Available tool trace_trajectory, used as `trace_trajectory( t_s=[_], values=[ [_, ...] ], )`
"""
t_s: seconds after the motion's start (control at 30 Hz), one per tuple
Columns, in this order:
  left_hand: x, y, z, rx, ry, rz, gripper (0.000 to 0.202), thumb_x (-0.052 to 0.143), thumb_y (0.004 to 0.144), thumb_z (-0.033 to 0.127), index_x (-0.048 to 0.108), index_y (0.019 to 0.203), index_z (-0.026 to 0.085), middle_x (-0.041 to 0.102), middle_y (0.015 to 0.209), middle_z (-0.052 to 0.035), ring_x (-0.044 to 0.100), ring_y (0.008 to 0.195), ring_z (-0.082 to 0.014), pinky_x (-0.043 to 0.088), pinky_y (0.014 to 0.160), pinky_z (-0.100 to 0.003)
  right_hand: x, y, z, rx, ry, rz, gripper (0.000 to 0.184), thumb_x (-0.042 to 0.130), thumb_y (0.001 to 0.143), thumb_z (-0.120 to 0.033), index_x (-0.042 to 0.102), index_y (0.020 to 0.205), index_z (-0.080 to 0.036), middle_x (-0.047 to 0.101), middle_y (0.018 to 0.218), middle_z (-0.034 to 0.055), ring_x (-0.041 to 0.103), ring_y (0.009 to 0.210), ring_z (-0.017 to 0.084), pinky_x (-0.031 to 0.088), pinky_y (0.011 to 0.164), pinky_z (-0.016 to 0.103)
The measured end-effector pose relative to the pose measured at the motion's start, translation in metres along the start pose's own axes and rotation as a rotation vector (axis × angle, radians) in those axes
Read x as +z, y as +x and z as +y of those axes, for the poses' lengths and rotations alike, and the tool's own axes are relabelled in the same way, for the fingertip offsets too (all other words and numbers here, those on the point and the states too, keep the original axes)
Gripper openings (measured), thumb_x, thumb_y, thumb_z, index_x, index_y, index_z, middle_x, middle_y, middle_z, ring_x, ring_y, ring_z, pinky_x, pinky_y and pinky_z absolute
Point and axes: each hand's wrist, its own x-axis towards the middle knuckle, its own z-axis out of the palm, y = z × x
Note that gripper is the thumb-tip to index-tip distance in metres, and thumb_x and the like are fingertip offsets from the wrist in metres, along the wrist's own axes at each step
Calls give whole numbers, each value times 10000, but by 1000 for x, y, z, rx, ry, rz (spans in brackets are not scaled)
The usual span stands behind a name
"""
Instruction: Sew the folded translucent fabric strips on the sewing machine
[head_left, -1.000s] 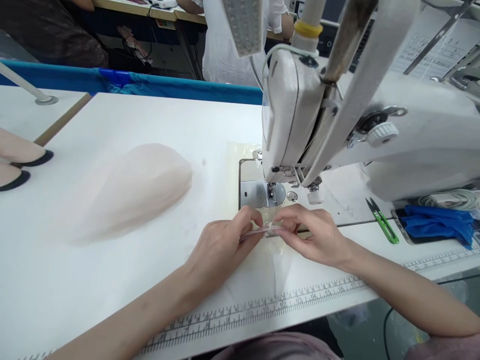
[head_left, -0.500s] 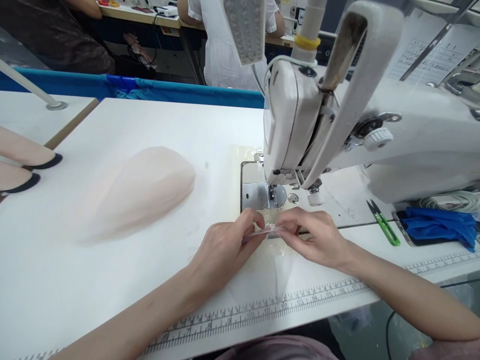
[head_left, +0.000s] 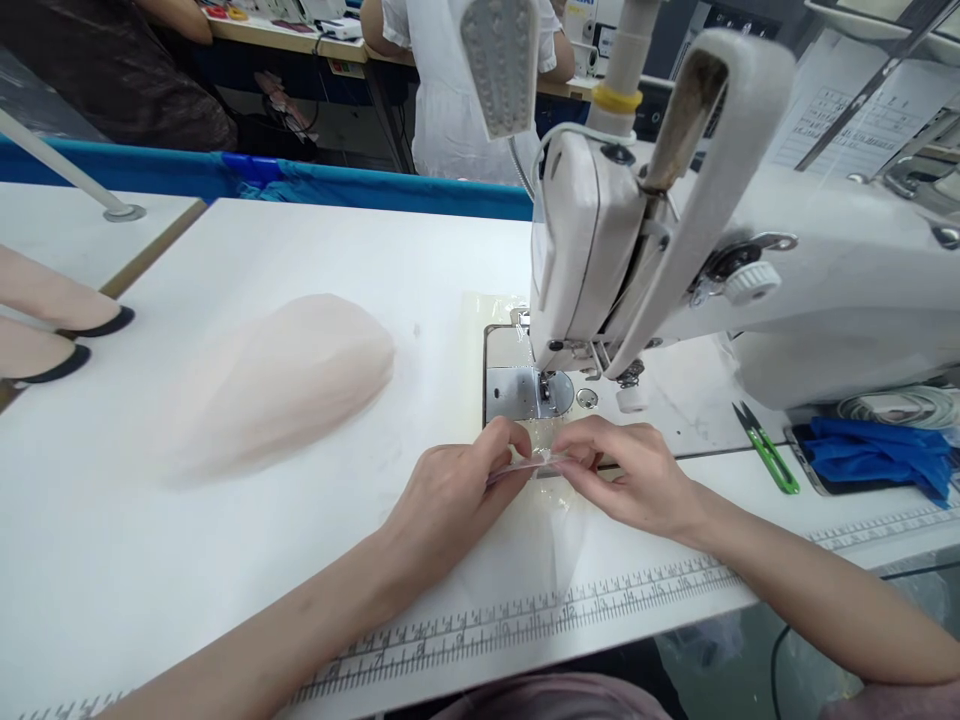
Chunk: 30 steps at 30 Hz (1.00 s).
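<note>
Head view shows a strip of sheer, pale fabric point(head_left: 537, 461) stretched between two bare hands, just in front of the metal plate point(head_left: 511, 392) of a white sewing machine point(head_left: 574, 250). The left hand point(head_left: 454, 490) pinches one end between thumb and curled forefinger; the right hand point(head_left: 628, 470) grips the other end the same way, its fingertips just beside the left ones. A thin, see-through part seems to trail from the held edge toward the ruler point(head_left: 517, 628) printed along the near side of the counter point(head_left: 420, 240). The step in hand looks like folding or matching the edge by fingertip; how many layers are pinched cannot be told. The fabric lies short of the presser foot point(head_left: 546, 388), so the next move would call for keeping both pinches firm and the edge flat and even while bringing it to the needle. Another sheer, pinkish piece point(head_left: 322, 375) lies to the left, apart from the hands, and green-handled snips point(head_left: 769, 452) rest to the right, untouched.
</note>
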Motion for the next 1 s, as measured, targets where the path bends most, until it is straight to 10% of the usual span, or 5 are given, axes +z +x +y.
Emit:
trace_trajectory(
  t_s=[1.0],
  values=[
    [-1, -1, 2, -55, -39, -40, 65, 456, 912, 216, 415, 867, 236, 237, 502, 132, 258, 402, -72, 247, 443, -176, -1, -3, -1, 86, 51, -47, 166, 551, 917, -207, 536, 1082, -203, 594, 683, -42, 561, 569, 81, 464, 511, 192]
  ],
)
